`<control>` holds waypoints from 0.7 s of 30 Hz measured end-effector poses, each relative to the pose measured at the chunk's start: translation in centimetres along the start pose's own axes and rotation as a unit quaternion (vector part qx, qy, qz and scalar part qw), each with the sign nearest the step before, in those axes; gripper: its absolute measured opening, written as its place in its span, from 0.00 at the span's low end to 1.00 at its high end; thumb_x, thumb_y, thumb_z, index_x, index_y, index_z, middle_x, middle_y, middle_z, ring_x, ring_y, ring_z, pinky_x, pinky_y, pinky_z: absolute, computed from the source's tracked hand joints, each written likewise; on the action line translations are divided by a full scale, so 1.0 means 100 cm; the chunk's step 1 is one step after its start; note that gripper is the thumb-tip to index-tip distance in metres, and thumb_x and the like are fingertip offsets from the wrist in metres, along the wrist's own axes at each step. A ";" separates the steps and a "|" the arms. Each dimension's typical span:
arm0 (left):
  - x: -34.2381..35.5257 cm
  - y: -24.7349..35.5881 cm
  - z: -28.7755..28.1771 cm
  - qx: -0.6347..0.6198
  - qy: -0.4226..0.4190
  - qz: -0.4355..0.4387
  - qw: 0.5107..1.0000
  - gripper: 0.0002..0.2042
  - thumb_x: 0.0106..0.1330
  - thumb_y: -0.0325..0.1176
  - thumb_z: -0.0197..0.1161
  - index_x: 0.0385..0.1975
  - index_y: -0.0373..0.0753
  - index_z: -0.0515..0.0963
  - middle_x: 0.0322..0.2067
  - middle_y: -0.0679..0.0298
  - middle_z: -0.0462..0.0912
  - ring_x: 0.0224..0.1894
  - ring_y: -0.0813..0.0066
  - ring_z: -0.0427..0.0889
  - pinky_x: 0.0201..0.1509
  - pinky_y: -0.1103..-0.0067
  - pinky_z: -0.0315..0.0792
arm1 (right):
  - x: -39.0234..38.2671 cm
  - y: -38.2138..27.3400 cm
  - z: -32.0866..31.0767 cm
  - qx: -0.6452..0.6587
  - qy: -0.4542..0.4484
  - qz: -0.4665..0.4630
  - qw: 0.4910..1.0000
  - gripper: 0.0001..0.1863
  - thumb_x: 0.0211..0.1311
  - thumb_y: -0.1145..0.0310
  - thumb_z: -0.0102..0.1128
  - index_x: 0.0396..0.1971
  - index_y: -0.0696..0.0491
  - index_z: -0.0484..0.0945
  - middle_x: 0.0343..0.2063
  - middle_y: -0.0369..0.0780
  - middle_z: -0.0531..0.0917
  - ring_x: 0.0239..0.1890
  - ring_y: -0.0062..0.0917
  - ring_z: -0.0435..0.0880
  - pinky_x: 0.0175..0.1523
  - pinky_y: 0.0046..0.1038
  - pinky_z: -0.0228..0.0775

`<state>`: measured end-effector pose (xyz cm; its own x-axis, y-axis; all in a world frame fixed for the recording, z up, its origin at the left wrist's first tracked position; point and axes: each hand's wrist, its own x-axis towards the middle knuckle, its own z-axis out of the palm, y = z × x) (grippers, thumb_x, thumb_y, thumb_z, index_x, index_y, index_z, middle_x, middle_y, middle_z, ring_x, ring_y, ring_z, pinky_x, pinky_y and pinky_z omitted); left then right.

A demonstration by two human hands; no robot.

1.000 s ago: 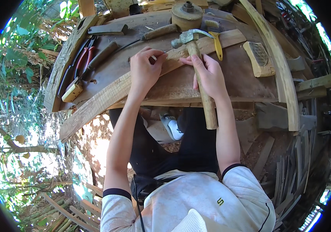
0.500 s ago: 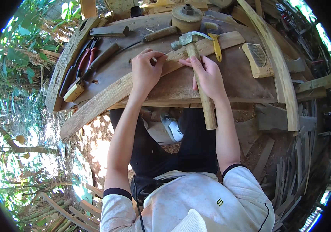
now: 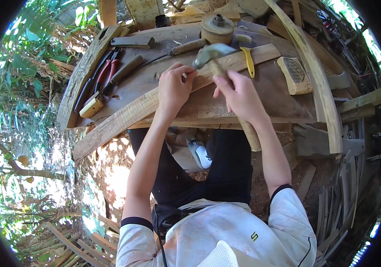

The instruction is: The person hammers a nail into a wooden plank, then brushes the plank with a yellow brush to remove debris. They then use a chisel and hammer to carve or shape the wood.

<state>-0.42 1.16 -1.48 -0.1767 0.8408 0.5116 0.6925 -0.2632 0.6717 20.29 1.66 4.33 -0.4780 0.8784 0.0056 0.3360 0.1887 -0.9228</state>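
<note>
A claw hammer with a wooden handle is gripped by my right hand partway along the handle. Its metal head, slightly blurred, is close to my left fingertips. My left hand rests at a long curved wooden plank, thumb and forefinger pinched together; what lies between them is too small to make out. The plank runs slantwise across the wooden workbench, its near left end jutting past the front edge.
At the bench's left lie red-handled pliers, a wood-handled tool and a wooden block. Farther back are a metal bar and a round wooden piece with a bolt. A yellow-handled brush and a carved block lie right.
The hammer head has tilted and swung left toward my left fingertips, with my right hand shifting slightly down and its grip closing more. My left hand keeps its pinch at the plank.
</note>
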 end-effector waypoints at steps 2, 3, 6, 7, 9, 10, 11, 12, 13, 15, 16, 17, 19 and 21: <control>-0.001 0.002 0.000 0.007 0.000 -0.002 1.000 0.06 0.62 0.30 0.71 0.34 0.35 0.89 0.31 0.59 0.87 0.24 0.67 0.83 0.33 0.73 0.76 | 0.002 0.008 -0.002 -0.014 0.025 -0.050 0.998 0.20 0.79 0.56 0.55 0.38 0.61 0.78 0.24 0.38 0.85 0.13 0.16 0.74 0.20 0.23 0.64; 0.000 0.003 0.001 0.007 -0.004 -0.003 1.000 0.05 0.62 0.29 0.71 0.34 0.35 0.88 0.31 0.58 0.86 0.26 0.64 0.84 0.35 0.71 0.76 | 0.003 0.010 -0.003 -0.021 0.038 -0.075 0.996 0.20 0.79 0.56 0.56 0.34 0.60 0.77 0.22 0.38 0.85 0.13 0.17 0.76 0.20 0.24 0.65; -0.001 0.002 -0.001 0.008 -0.010 -0.012 1.000 0.05 0.62 0.29 0.70 0.33 0.36 0.88 0.32 0.58 0.86 0.29 0.58 0.85 0.37 0.68 0.77 | -0.001 0.000 -0.003 0.027 0.069 -0.035 0.997 0.21 0.79 0.55 0.56 0.33 0.60 0.77 0.20 0.38 0.83 0.14 0.17 0.76 0.21 0.24 0.66; -0.001 0.002 -0.001 0.007 -0.010 -0.007 1.000 0.04 0.62 0.29 0.70 0.34 0.36 0.88 0.32 0.58 0.86 0.29 0.59 0.85 0.37 0.68 0.77 | -0.001 0.002 -0.004 0.028 0.088 -0.043 0.995 0.21 0.78 0.55 0.56 0.33 0.60 0.77 0.20 0.37 0.83 0.14 0.17 0.76 0.21 0.25 0.66; -0.001 0.001 -0.001 0.006 -0.007 -0.008 1.000 0.04 0.62 0.28 0.70 0.34 0.36 0.88 0.31 0.58 0.85 0.29 0.59 0.85 0.37 0.68 0.77 | 0.000 0.005 -0.004 -0.003 0.036 -0.020 0.999 0.21 0.79 0.55 0.56 0.33 0.60 0.76 0.19 0.36 0.82 0.14 0.16 0.75 0.21 0.25 0.65; -0.001 0.000 -0.002 0.005 -0.003 -0.014 1.000 0.04 0.62 0.28 0.70 0.34 0.36 0.88 0.31 0.58 0.85 0.29 0.59 0.85 0.37 0.68 0.77 | 0.000 0.004 -0.005 -0.005 0.004 -0.002 1.000 0.21 0.79 0.55 0.55 0.33 0.60 0.76 0.19 0.36 0.82 0.14 0.16 0.75 0.20 0.25 0.65; -0.001 0.000 -0.002 0.003 0.000 -0.020 1.000 0.04 0.62 0.27 0.70 0.34 0.35 0.88 0.31 0.58 0.85 0.29 0.59 0.85 0.37 0.68 0.77 | 0.000 0.004 -0.006 -0.006 -0.029 0.016 0.999 0.21 0.79 0.55 0.55 0.33 0.60 0.76 0.19 0.36 0.82 0.13 0.16 0.75 0.20 0.25 0.65; 0.001 -0.001 -0.002 -0.014 0.004 -0.016 1.000 0.04 0.61 0.26 0.71 0.34 0.35 0.88 0.30 0.58 0.85 0.27 0.62 0.84 0.35 0.70 0.76 | -0.003 0.006 -0.004 0.004 -0.016 0.005 1.000 0.22 0.79 0.54 0.55 0.35 0.60 0.76 0.20 0.37 0.83 0.13 0.16 0.74 0.20 0.24 0.65; 0.000 -0.001 -0.002 -0.032 0.008 -0.015 0.999 0.04 0.60 0.25 0.71 0.34 0.34 0.88 0.29 0.58 0.85 0.25 0.65 0.83 0.33 0.72 0.76 | -0.005 0.008 -0.003 0.026 -0.014 0.010 1.000 0.20 0.79 0.55 0.55 0.37 0.60 0.77 0.21 0.36 0.82 0.13 0.14 0.74 0.20 0.22 0.63; -0.001 -0.001 0.000 -0.033 0.012 -0.004 0.999 0.05 0.60 0.25 0.71 0.34 0.34 0.88 0.28 0.58 0.85 0.23 0.69 0.82 0.31 0.75 0.75 | -0.008 0.013 -0.003 0.070 -0.010 0.019 0.997 0.18 0.80 0.57 0.54 0.43 0.61 0.78 0.23 0.36 0.82 0.13 0.12 0.72 0.19 0.19 0.61; -0.001 -0.001 0.000 -0.016 0.010 0.008 1.000 0.04 0.60 0.25 0.71 0.34 0.34 0.88 0.28 0.58 0.85 0.23 0.70 0.82 0.31 0.75 0.74 | -0.009 0.014 -0.003 0.060 -0.009 0.017 0.998 0.19 0.80 0.57 0.54 0.44 0.61 0.78 0.23 0.36 0.82 0.13 0.12 0.72 0.19 0.19 0.61; -0.001 -0.001 0.001 0.001 0.009 0.019 1.000 0.04 0.60 0.25 0.71 0.34 0.34 0.88 0.28 0.58 0.85 0.23 0.71 0.82 0.31 0.75 0.74 | -0.009 0.016 -0.003 0.049 -0.008 0.015 0.999 0.19 0.80 0.58 0.54 0.45 0.62 0.79 0.24 0.36 0.82 0.13 0.12 0.72 0.19 0.18 0.61; -0.001 -0.002 0.000 -0.024 0.000 -0.003 1.000 0.04 0.60 0.25 0.71 0.33 0.33 0.88 0.28 0.58 0.85 0.23 0.71 0.82 0.31 0.75 0.74 | -0.009 0.017 -0.003 0.045 -0.008 0.014 0.999 0.20 0.80 0.55 0.54 0.44 0.61 0.79 0.23 0.36 0.82 0.13 0.12 0.73 0.19 0.19 0.62; -0.001 -0.002 -0.002 -0.035 -0.006 -0.018 0.999 0.04 0.60 0.25 0.71 0.33 0.33 0.87 0.28 0.58 0.85 0.23 0.68 0.82 0.32 0.74 0.74 | -0.007 0.017 -0.004 0.059 -0.008 0.015 0.998 0.23 0.79 0.51 0.54 0.39 0.60 0.78 0.22 0.36 0.83 0.13 0.14 0.75 0.19 0.21 0.64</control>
<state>-0.66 1.06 -1.52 -0.1922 0.8555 0.4809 0.6350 -0.2652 0.7255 21.52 1.52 2.93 -0.4832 0.8750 -0.0282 0.2525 0.1084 -0.9615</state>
